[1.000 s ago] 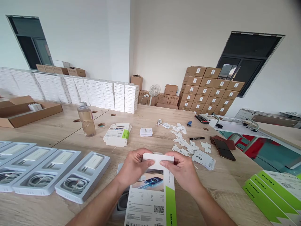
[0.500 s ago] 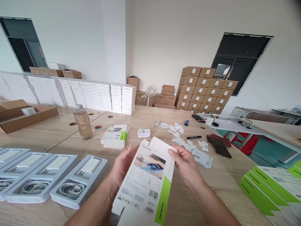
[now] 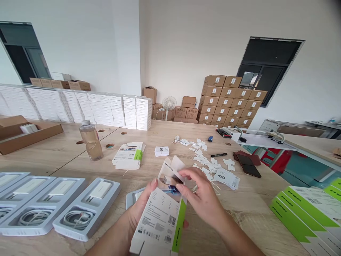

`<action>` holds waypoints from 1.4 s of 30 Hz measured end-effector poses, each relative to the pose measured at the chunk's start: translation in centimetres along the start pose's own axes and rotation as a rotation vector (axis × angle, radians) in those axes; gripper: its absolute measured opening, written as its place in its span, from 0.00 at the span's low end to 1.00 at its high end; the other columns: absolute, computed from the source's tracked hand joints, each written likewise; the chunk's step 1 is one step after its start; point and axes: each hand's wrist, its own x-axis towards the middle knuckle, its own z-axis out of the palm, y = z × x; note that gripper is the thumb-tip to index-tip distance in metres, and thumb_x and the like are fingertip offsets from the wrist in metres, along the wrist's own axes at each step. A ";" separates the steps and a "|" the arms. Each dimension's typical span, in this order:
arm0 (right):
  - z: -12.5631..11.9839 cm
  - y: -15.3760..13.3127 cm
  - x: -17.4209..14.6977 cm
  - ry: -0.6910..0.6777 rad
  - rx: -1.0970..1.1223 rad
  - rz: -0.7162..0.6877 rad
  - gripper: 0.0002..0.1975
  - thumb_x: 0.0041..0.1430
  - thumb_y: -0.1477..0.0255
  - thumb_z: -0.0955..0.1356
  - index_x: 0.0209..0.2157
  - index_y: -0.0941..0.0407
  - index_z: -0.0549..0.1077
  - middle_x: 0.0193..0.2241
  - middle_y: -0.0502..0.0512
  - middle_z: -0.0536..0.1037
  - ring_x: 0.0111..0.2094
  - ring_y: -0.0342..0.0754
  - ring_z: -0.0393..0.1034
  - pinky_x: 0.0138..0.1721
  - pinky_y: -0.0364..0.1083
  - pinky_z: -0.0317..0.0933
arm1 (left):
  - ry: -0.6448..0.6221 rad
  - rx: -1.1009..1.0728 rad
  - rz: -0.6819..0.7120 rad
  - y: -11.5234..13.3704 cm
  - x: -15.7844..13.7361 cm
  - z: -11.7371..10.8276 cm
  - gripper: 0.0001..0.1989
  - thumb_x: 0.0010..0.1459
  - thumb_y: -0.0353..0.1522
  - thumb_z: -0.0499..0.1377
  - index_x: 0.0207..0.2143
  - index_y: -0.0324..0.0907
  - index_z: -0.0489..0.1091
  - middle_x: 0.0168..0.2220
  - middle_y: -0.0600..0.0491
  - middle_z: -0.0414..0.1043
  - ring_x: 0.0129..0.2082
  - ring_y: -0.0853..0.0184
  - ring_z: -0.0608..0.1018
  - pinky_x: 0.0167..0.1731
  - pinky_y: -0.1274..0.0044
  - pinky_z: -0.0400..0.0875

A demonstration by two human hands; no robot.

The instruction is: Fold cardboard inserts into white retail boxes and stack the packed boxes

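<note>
A white and green printed carton (image 3: 160, 213), seen with its end flap up, stands tilted in front of me. My left hand (image 3: 142, 201) grips it from the left side, its thumb near the upper edge and fingertips showing at the right edge. At the carton's upper right, my right hand (image 3: 199, 193) has thumb and fingers closed on its edge near the flap. Partly hidden behind my left hand is a grey-blue tray (image 3: 130, 199). To the left lie several similar trays (image 3: 102, 209), with white chargers (image 3: 101, 189) and coiled cables (image 3: 78, 218).
Flat cartons (image 3: 128, 156), a card stack (image 3: 161, 151) and loose white paper pieces (image 3: 199, 153) lie ahead. A bottle (image 3: 92, 140) stands left of them. A phone (image 3: 248, 165) lies to the right, with green-white boxes (image 3: 298, 213) at lower right.
My right hand has shifted left and inward over the carton's upper edge. The carton has turned a little, and the left hand now wraps its side. The tray behind has come into view.
</note>
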 end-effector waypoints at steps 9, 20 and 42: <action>-1.2 1.7 0.3 0.082 0.380 0.213 0.23 0.52 0.58 0.70 0.49 0.48 0.67 0.57 0.53 0.64 0.57 0.55 0.59 0.53 0.52 0.56 | 0.182 -0.160 0.017 0.9 0.0 -0.1 0.27 0.50 0.40 0.59 0.47 0.30 0.70 0.41 0.36 0.76 0.41 0.49 0.77 0.42 0.64 0.66; 0.9 1.2 0.3 -0.037 0.744 0.511 0.41 0.55 0.57 0.69 0.64 0.45 0.44 0.55 0.55 0.70 0.52 0.54 0.69 0.50 0.53 0.64 | 0.679 -0.051 0.399 1.1 1.4 -0.6 0.18 0.53 0.34 0.62 0.46 0.38 0.69 0.37 0.46 0.78 0.34 0.59 0.80 0.34 0.73 0.73; 1.5 1.0 -0.6 -0.196 0.660 0.458 0.18 0.59 0.58 0.65 0.42 0.56 0.76 0.35 0.55 0.80 0.35 0.52 0.73 0.38 0.48 0.65 | 0.747 0.574 0.509 1.9 0.7 -0.5 0.18 0.55 0.41 0.60 0.44 0.39 0.73 0.37 0.47 0.78 0.33 0.61 0.77 0.34 0.72 0.70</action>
